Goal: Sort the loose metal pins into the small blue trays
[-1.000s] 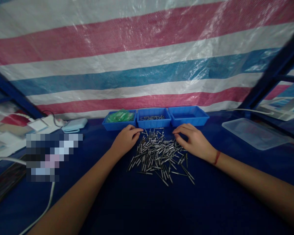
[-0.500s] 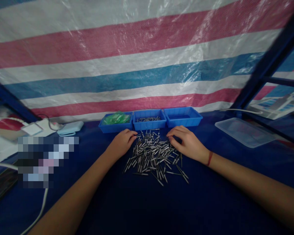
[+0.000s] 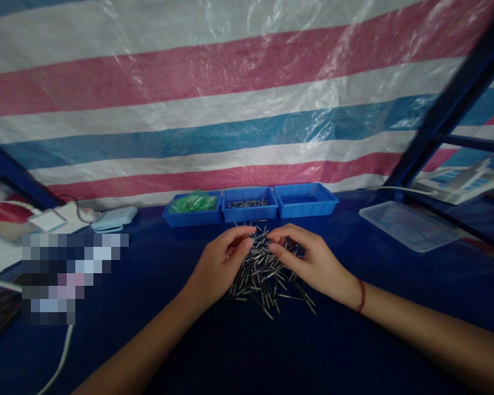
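A loose pile of silver blind rivets (image 3: 267, 269) with thin stems lies on the dark blue table. My left hand (image 3: 222, 258) is over the pile's left side, its thumb and forefinger curved with a small gap between the tips. Facing it from the right, my right hand (image 3: 308, 255) also has thumb and forefinger bent and slightly apart, close above the rivets. No rivet shows clearly between the fingertips of either hand; the other fingers are partly hidden. Behind the pile, a middle blue bin (image 3: 250, 213) contains more rivets.
The left blue bin (image 3: 192, 219) holds green plastic bags (image 3: 195, 201); a right blue bin (image 3: 307, 207) adjoins the middle one. A translucent lid (image 3: 409, 225) lies at right. A light blue case (image 3: 114, 218), white cable (image 3: 61, 356) and blurred-out patch are at left. Striped sheeting (image 3: 230, 120) hangs behind.
Both hands have come inward from the pile's sides and nearer to me, so their fingertips now almost meet over it. The view has shifted slightly.
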A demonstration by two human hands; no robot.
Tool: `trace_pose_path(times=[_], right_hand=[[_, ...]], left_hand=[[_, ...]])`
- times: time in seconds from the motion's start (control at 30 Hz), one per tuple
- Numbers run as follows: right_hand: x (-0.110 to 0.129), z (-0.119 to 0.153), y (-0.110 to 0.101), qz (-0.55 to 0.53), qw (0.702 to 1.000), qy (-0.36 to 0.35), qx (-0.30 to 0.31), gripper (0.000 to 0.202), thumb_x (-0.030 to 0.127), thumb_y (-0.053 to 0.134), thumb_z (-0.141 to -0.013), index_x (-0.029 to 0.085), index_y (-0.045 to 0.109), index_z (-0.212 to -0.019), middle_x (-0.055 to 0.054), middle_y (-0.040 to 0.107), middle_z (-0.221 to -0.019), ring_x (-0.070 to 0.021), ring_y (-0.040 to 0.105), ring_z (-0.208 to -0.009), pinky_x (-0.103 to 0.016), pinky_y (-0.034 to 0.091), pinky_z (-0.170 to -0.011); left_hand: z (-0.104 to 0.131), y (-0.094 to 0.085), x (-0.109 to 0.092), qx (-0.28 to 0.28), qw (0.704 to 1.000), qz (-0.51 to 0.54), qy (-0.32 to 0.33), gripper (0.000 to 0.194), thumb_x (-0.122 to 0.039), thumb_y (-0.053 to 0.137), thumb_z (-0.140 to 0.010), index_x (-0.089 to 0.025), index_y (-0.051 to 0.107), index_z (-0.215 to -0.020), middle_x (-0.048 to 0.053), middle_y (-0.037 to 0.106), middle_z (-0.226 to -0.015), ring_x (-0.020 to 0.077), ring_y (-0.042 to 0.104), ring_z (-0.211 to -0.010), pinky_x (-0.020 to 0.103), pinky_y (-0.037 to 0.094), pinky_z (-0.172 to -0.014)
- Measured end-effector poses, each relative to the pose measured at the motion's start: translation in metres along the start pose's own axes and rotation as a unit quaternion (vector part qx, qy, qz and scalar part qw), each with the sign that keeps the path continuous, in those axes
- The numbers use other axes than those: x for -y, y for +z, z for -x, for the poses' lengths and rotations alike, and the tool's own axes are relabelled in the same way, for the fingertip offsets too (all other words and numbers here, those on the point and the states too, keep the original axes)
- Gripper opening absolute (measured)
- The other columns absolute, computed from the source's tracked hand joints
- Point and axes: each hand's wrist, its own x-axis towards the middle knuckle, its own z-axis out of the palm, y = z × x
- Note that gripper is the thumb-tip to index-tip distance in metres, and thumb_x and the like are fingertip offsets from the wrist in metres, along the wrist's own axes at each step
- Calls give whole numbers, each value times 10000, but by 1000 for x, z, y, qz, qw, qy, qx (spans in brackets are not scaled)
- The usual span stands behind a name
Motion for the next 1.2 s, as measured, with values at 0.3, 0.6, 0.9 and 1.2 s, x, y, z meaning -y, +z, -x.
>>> trace_pose_path(times=[0.3,0.6,0.9,1.2], right_hand=[[17,9,4,-139,987,56,-59,79,272,593,-811,200,618,-832,-11,605,-755,-125,550,-661,-275,440,-579],[16,13,5,-121,992,20,-42,46,230,569,-831,201,597,-808,-10,575,-759,-125,536,-683,-276,424,-587],[18,13,3,-104,994,6,-42,40,218,563,-831,208,586,-799,-10,571,-766,-130,540,-687,-283,429,-588],[20,12,3,-94,994,-9,-45,37,180,564,-814,201,594,-815,-12,575,-766,-124,545,-680,-282,443,-597]], left_hand=[[17,19,-17,12,987,154,-52,179,-292,501,-836,-205,605,-953,16,669,-858,149,629,-752,271,510,-689],[19,20,-22,41,992,117,-40,210,-308,486,-856,-191,616,-971,29,646,-849,155,592,-756,277,475,-685],[20,22,-20,63,988,132,-42,186,-309,495,-854,-196,617,-938,26,635,-856,151,579,-753,269,455,-669],[21,24,-16,43,988,140,-41,109,-282,535,-829,-192,588,-859,7,604,-793,136,558,-702,256,446,-636]])
